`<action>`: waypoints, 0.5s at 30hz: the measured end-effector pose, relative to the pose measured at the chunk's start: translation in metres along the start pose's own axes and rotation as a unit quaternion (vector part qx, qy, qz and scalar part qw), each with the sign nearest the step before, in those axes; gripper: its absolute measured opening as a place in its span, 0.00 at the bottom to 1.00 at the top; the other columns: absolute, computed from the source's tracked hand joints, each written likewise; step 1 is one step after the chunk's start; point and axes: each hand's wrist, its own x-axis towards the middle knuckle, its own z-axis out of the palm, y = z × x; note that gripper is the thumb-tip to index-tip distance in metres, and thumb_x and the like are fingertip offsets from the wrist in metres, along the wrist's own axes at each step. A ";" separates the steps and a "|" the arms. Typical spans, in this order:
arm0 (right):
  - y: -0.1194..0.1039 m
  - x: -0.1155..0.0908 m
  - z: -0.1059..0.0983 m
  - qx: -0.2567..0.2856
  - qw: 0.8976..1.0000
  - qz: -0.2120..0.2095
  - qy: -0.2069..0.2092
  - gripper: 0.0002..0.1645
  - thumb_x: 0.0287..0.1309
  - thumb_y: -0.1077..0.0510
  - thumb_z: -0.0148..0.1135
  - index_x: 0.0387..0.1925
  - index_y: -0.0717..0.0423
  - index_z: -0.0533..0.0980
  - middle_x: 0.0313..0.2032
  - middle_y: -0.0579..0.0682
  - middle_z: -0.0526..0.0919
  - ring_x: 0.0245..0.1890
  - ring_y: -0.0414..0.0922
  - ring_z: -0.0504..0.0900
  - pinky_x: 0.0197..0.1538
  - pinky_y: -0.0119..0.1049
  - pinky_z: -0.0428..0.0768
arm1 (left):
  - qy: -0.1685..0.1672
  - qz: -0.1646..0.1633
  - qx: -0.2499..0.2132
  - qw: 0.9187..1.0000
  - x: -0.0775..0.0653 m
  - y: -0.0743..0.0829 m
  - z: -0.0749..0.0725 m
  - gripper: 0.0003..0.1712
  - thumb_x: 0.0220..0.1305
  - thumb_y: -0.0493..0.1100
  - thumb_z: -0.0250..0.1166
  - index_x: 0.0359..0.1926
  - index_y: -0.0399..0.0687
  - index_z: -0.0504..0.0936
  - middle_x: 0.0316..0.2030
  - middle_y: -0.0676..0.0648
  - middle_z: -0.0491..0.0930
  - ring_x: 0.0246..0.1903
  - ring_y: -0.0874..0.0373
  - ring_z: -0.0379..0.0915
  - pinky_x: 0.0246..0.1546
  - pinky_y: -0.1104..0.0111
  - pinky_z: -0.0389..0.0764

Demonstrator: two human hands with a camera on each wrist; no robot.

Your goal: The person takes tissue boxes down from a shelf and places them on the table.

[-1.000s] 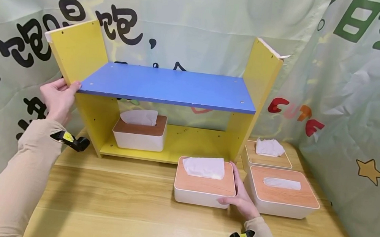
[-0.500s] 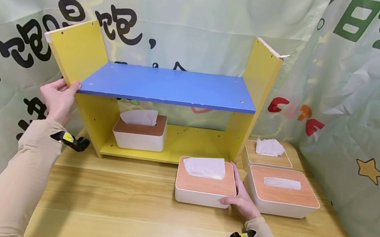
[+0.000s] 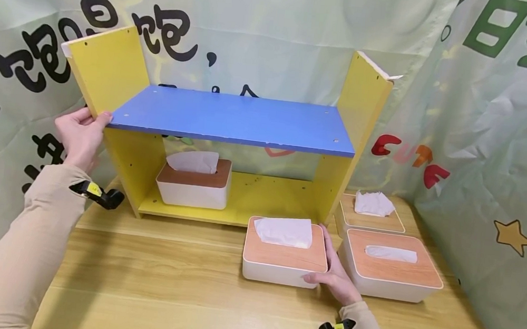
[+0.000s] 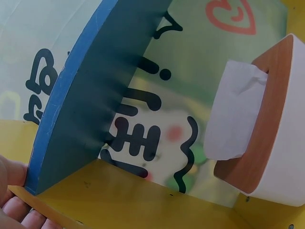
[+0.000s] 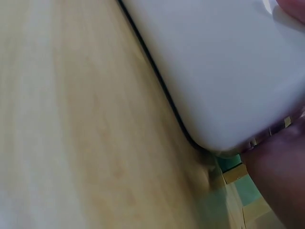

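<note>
At the left end of a yellow and blue shelf unit [image 3: 234, 119], my left hand [image 3: 80, 133] grips the side panel's front edge. Its thumb [image 4: 13, 172] lies against the corner of the blue board. My right hand [image 3: 336, 272] holds a white tissue box [image 3: 276, 274] with a wood-look lid by its right end. The thumb is on the front wall, the other fingers on the right side, partly hidden. That box rests on the table, just in front of the unit's lower right part. A second tissue box [image 3: 194, 196] stands inside on the left of the yellow bottom board.
Right of my right hand is a larger tissue box [image 3: 391, 291], with another tissue box [image 3: 346, 215] behind it beside the unit. All stand on a wooden table [image 3: 160, 292]. A printed cloth [image 3: 277, 23] hangs behind and along the sides.
The tissue box in my right hand has shifted very slightly to the right over the first half second. Both hands keep their holds, and the shelf unit stays in place.
</note>
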 end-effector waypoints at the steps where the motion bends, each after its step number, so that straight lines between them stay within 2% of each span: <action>1: 0.000 0.000 0.000 0.001 1.000 -0.001 0.000 0.78 0.39 0.70 0.72 0.81 0.47 0.30 0.80 0.62 0.32 0.64 0.22 0.62 0.63 0.18 0.65 | 0.001 0.000 0.000 1.000 0.000 0.000 0.000 0.26 0.58 0.33 0.70 0.59 0.36 0.80 0.16 0.65 0.83 0.24 0.73 0.80 0.28 0.85 0.77; 15: 0.004 0.004 -0.001 0.004 1.000 0.001 0.001 0.77 0.40 0.70 0.70 0.80 0.46 0.29 0.80 0.61 0.33 0.64 0.24 0.63 0.63 0.20 0.67 | -0.001 -0.004 -0.001 1.000 0.000 0.000 0.000 0.26 0.58 0.33 0.71 0.60 0.37 0.80 0.16 0.65 0.83 0.24 0.72 0.80 0.29 0.85 0.78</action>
